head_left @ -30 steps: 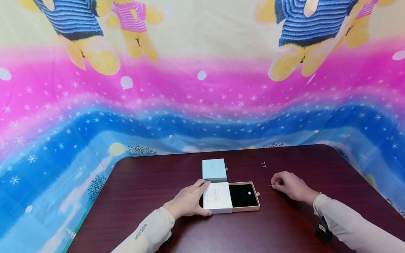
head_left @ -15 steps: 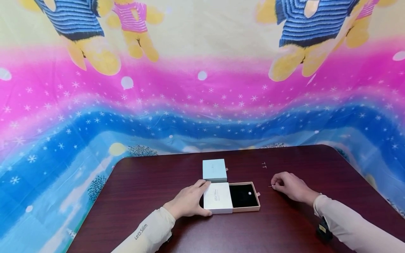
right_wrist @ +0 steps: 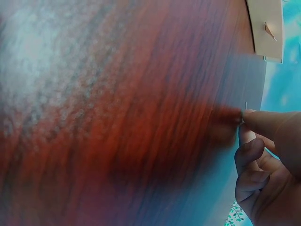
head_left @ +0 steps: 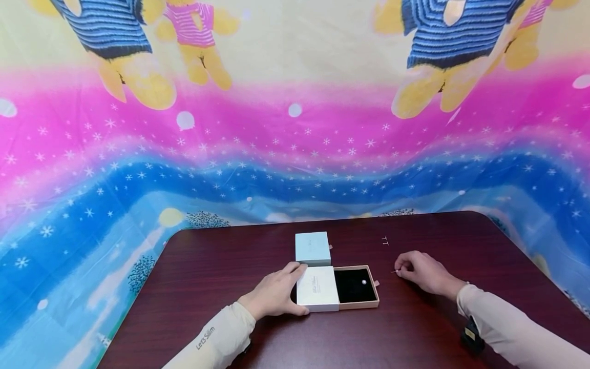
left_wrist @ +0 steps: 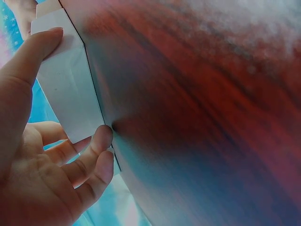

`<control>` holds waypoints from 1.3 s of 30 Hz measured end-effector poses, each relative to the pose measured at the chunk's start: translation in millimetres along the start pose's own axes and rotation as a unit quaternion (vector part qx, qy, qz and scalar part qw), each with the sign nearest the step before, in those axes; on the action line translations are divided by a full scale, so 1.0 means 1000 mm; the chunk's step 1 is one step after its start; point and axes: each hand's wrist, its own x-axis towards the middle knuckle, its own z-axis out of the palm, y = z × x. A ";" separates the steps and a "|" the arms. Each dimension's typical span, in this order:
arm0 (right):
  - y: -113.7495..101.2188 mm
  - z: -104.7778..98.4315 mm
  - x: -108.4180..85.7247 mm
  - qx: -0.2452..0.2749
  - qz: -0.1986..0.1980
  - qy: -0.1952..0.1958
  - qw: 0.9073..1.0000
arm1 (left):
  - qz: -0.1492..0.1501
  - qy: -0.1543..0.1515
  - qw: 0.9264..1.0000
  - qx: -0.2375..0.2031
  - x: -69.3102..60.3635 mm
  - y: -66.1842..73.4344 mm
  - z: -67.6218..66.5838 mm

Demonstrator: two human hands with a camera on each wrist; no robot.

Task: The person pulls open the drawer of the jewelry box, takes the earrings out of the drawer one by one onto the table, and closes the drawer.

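My left hand (head_left: 273, 293) holds the white sleeve of a jewelry box (head_left: 317, 288), thumb on the near side and fingers at the far side and left end. The box's drawer (head_left: 374, 304) sticks out to the right. Its black insert (head_left: 351, 292) carries a small white round stud (head_left: 364, 282). To the right of the drawer, my right hand (head_left: 426, 271) pinches a tiny stud earring (right_wrist: 246, 105) between thumb and index finger, just above the table. Its thin pin points out past the fingertips, while its head is mostly hidden.
A pale blue box (head_left: 312, 247) with a small pull tab stands right behind the white one. Two tiny T-shaped pieces (head_left: 384, 241) lie on the dark wooden table (head_left: 221, 266) beyond the right hand. A printed curtain (head_left: 286, 148) hangs behind the table.
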 end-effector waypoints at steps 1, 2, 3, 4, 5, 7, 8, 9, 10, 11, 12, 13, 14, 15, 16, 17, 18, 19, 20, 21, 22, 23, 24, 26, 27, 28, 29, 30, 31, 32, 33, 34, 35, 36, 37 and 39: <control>0.000 0.000 0.000 0.000 0.004 0.000 1.000 | 0.000 0.000 1.000 0.000 0.000 0.000 0.000; 0.000 0.000 0.000 0.000 0.003 0.000 1.000 | 0.000 0.000 1.000 0.000 0.000 0.000 0.000; 0.000 0.000 0.000 0.001 0.004 -0.001 1.000 | 0.000 0.000 1.000 -0.001 0.000 0.000 0.000; 0.000 0.000 0.000 0.001 -0.001 -0.001 1.000 | 0.000 -0.001 1.000 -0.001 0.000 0.000 0.000; 0.000 0.001 0.000 0.002 0.000 -0.002 1.000 | -0.001 -0.001 1.000 -0.001 0.000 0.000 -0.001; 0.000 0.001 0.000 0.004 0.002 -0.002 1.000 | -0.001 -0.001 1.000 0.000 -0.001 0.000 -0.001; 0.000 0.001 -0.001 0.003 0.000 -0.003 1.000 | -0.001 -0.001 1.000 0.000 -0.001 0.000 -0.001; 0.000 0.001 -0.001 0.004 -0.002 -0.002 1.000 | 0.000 -0.001 1.000 0.001 -0.001 0.000 -0.001; 0.000 0.001 -0.001 0.004 -0.005 -0.002 1.000 | 0.000 -0.001 1.000 0.001 -0.001 0.000 -0.001; 0.000 0.001 -0.001 0.004 -0.002 -0.002 1.000 | 0.000 -0.001 1.000 0.001 -0.001 0.000 -0.001; 0.000 0.001 -0.001 0.005 -0.004 -0.002 1.000 | 0.000 0.000 1.000 0.001 -0.001 0.000 -0.001; -0.001 0.000 -0.001 0.005 -0.004 -0.003 1.000 | 0.000 0.000 1.000 0.001 -0.001 0.000 -0.001; -0.001 0.000 -0.001 0.004 -0.006 -0.003 1.000 | 0.000 0.000 1.000 0.000 -0.001 0.000 -0.001; -0.001 0.000 -0.001 0.005 -0.006 -0.004 1.000 | 0.000 0.000 1.000 0.000 -0.001 0.000 -0.001; -0.001 0.000 -0.001 0.005 -0.007 -0.004 1.000 | 0.000 0.000 1.000 -0.001 -0.001 0.000 -0.001; -0.001 0.000 -0.001 0.006 -0.005 -0.004 1.000 | 0.000 0.000 1.000 -0.001 -0.001 0.000 -0.001; -0.001 -0.001 -0.001 0.006 -0.007 -0.004 1.000 | 0.000 0.000 1.000 -0.001 -0.001 0.000 -0.001; 0.000 -0.001 -0.001 0.005 -0.006 -0.004 1.000 | 0.000 0.000 1.000 -0.002 -0.001 0.001 -0.001; 0.000 -0.001 -0.001 0.005 -0.007 -0.004 1.000 | 0.000 0.000 1.000 -0.002 -0.001 0.001 -0.001; 0.000 -0.001 -0.001 0.006 -0.006 -0.003 1.000 | 0.000 0.000 1.000 -0.002 -0.001 0.001 -0.001; -0.001 -0.001 -0.001 0.006 -0.008 -0.002 1.000 | 0.000 0.000 1.000 -0.002 -0.001 0.001 -0.001; -0.001 -0.001 -0.001 0.006 -0.007 -0.003 1.000 | 0.000 -0.001 1.000 -0.002 -0.001 0.001 -0.001; -0.001 -0.001 -0.002 0.006 -0.008 -0.003 1.000 | 0.000 -0.001 1.000 -0.001 -0.001 0.001 -0.001; -0.001 -0.002 -0.002 0.007 -0.006 -0.002 1.000 | 0.000 0.000 1.000 -0.001 -0.001 0.000 -0.001; -0.001 -0.002 -0.002 0.007 -0.007 -0.002 1.000 | -0.001 0.000 1.000 -0.001 0.000 0.000 -0.001; -0.001 -0.002 -0.002 0.008 -0.006 -0.002 1.000 | -0.001 0.000 1.000 -0.001 0.000 0.000 -0.001; -0.002 -0.003 -0.003 0.009 -0.003 -0.001 1.000 | -0.001 0.000 1.000 -0.001 0.000 0.000 -0.001; -0.002 -0.003 -0.002 0.009 -0.004 0.001 1.000 | -0.001 0.000 1.000 0.000 0.000 0.000 -0.001; -0.002 -0.004 -0.002 0.009 -0.006 0.002 1.000 | 0.000 0.001 1.000 0.000 0.000 0.000 0.000; -0.002 -0.004 -0.002 0.010 -0.005 0.003 1.000 | 0.000 0.001 1.000 0.000 0.000 0.000 0.000; -0.002 -0.005 -0.002 0.011 -0.006 0.005 1.000 | 0.000 0.001 1.000 0.000 0.000 0.000 0.000; -0.002 -0.005 -0.002 0.013 -0.004 0.007 1.000 | 0.000 0.001 1.000 0.000 0.000 0.000 0.000; -0.002 -0.006 -0.002 0.013 -0.004 0.008 1.000 | 0.000 0.001 1.000 0.000 0.000 0.000 0.000; -0.002 -0.006 -0.001 0.014 -0.003 0.009 1.000 | 0.001 0.001 1.000 0.000 0.000 0.000 0.000; -0.003 -0.006 -0.001 0.015 -0.005 0.010 1.000 | 0.001 0.001 1.000 0.000 0.000 0.000 0.000; -0.003 -0.006 -0.001 0.015 -0.003 0.010 1.000 | 0.001 0.001 1.000 0.000 0.000 0.001 0.001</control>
